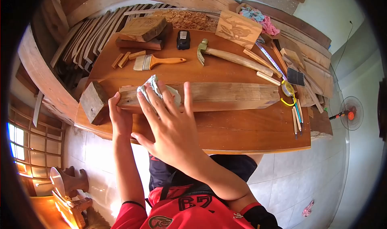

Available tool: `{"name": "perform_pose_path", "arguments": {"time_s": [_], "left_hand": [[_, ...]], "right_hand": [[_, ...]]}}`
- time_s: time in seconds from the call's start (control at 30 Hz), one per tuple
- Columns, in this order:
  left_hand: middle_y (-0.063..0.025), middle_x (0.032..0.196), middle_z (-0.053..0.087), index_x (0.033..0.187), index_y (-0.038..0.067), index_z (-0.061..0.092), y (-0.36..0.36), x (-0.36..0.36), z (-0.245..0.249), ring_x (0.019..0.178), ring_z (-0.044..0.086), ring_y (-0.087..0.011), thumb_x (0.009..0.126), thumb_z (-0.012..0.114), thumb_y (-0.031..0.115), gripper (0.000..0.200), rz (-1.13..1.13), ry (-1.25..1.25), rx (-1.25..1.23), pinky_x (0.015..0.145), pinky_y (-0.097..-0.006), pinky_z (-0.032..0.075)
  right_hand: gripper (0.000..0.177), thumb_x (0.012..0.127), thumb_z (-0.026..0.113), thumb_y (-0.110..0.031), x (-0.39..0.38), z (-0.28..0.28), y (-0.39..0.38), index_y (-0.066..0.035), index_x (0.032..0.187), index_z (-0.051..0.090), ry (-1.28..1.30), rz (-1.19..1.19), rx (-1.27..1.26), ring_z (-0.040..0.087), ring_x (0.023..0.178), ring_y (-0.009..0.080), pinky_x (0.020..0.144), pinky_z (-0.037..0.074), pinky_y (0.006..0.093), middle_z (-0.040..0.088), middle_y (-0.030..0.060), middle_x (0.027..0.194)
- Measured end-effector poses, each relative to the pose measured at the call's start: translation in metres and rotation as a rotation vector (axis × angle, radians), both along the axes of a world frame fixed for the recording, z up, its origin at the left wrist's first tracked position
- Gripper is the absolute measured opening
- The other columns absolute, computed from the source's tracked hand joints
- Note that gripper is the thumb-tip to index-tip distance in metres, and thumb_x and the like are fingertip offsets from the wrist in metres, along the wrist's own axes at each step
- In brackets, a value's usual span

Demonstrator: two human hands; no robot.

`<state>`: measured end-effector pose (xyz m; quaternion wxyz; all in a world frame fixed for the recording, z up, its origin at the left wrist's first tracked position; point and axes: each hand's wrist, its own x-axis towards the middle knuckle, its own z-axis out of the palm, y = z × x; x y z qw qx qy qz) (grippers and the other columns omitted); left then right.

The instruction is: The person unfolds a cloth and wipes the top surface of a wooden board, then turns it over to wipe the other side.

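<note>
A long, weathered wooden beam (pixel 229 96) lies across the table in front of me. My left hand (pixel 120 114) grips its left end, with a finger up against the near corner; the rest of the grip is partly hidden. Over the beam's left part, my right hand (pixel 171 126) is spread flat, fingers apart. Beneath those fingertips is a crumpled whitish cloth (pixel 150 84), resting on the top face and partly covered by the hand. A squarish wood block (pixel 94 103) stands just left of my left hand.
Behind the beam lie a paintbrush (pixel 157 62), a hammer (pixel 229 59), a black box-like item (pixel 183 40) and a carved board (pixel 238 29). A tape measure (pixel 288 88) and several pencils (pixel 298 114) are at the right. Stacked planks (pixel 100 35) surround the wooden table (pixel 242 130).
</note>
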<state>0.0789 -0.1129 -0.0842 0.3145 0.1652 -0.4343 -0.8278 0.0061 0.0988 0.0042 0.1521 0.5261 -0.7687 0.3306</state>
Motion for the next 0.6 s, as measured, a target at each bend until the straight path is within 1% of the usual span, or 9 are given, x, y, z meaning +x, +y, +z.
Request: {"name": "perform_pose_path", "arguments": {"time_s": [0.07,0.1,0.17,0.27,0.37,0.43,0.53,0.57,0.6], "left_hand": [[-0.0111,0.139,0.071,0.138,0.002,0.066,0.006,0.000,0.005,0.137,0.061,-0.0232,0.109,0.047,0.047,0.057,0.058,-0.057,-0.024,0.122,-0.0409,0.039],[-0.0111,0.138,0.071,0.137,0.001,0.066,0.010,-0.001,0.009,0.137,0.060,-0.0231,0.109,0.047,0.046,0.056,0.091,-0.089,-0.031,0.122,-0.0408,0.039],[-0.0107,0.133,0.072,0.136,0.001,0.066,0.014,-0.002,0.011,0.133,0.061,-0.0229,0.110,0.044,0.046,0.057,0.102,-0.111,-0.078,0.119,-0.0392,0.039],[-0.0099,0.127,0.072,0.133,0.001,0.066,0.021,-0.006,0.018,0.127,0.062,-0.0222,0.109,0.043,0.047,0.057,0.091,-0.094,-0.116,0.116,-0.0384,0.040],[-0.0108,0.128,0.071,0.134,0.002,0.066,0.025,-0.009,0.020,0.128,0.062,-0.0222,0.108,0.044,0.048,0.058,0.102,-0.098,-0.069,0.117,-0.0388,0.040],[-0.0116,0.136,0.070,0.140,0.002,0.065,0.024,-0.008,0.018,0.131,0.060,-0.0224,0.108,0.048,0.050,0.060,0.097,-0.111,-0.099,0.119,-0.0392,0.038],[-0.0123,0.149,0.064,0.155,0.001,0.058,0.028,-0.006,0.025,0.137,0.057,-0.0223,0.109,0.050,0.048,0.067,0.081,-0.147,-0.089,0.123,-0.0393,0.035],[-0.0119,0.145,0.066,0.149,0.001,0.061,0.028,-0.007,0.025,0.135,0.059,-0.0224,0.109,0.050,0.049,0.064,0.099,-0.136,-0.081,0.122,-0.0393,0.036],[-0.0115,0.140,0.069,0.144,0.002,0.063,0.027,-0.008,0.023,0.133,0.060,-0.0225,0.108,0.050,0.050,0.061,0.115,-0.125,-0.075,0.121,-0.0392,0.037]], "right_hand": [[0.092,0.087,0.084,-0.054,-0.009,0.004,0.016,-0.009,0.161,0.053,0.002,0.030,0.034,0.051,0.149,0.0372,0.128,0.017,0.0754,0.054,0.0150,0.162],[0.091,0.089,0.083,-0.057,-0.014,0.006,0.028,-0.012,0.162,0.054,0.026,-0.006,0.041,0.053,0.147,0.0372,0.128,0.016,0.0752,0.056,0.0134,0.162],[0.091,0.086,0.085,-0.053,-0.026,0.008,0.056,-0.010,0.161,0.054,0.085,-0.107,0.139,0.048,0.153,0.0383,0.127,0.014,0.0779,0.054,0.0156,0.164],[0.087,0.087,0.086,-0.054,-0.052,0.012,0.105,-0.014,0.159,0.059,0.122,-0.314,0.187,0.054,0.149,0.0350,0.129,0.013,0.0751,0.059,0.0114,0.162],[0.084,0.088,0.086,-0.053,-0.085,0.008,0.149,-0.014,0.158,0.061,0.165,-0.557,0.207,0.055,0.150,0.0320,0.131,0.012,0.0709,0.061,0.0114,0.160],[0.083,0.089,0.086,-0.053,-0.103,0.000,0.169,-0.013,0.157,0.061,0.178,-0.631,0.215,0.054,0.152,0.0321,0.132,0.012,0.0694,0.060,0.0123,0.162],[0.086,0.088,0.086,-0.055,-0.094,0.005,0.152,-0.012,0.157,0.060,0.235,-0.622,0.223,0.055,0.151,0.0335,0.131,0.013,0.0703,0.061,0.0135,0.161],[0.087,0.088,0.086,-0.055,-0.086,0.006,0.139,-0.011,0.157,0.060,0.252,-0.623,0.215,0.055,0.151,0.0339,0.131,0.014,0.0710,0.061,0.0137,0.160],[0.089,0.086,0.088,-0.055,-0.076,0.008,0.120,-0.009,0.156,0.059,0.246,-0.545,0.189,0.054,0.151,0.0340,0.128,0.017,0.0744,0.062,0.0139,0.158]]}}
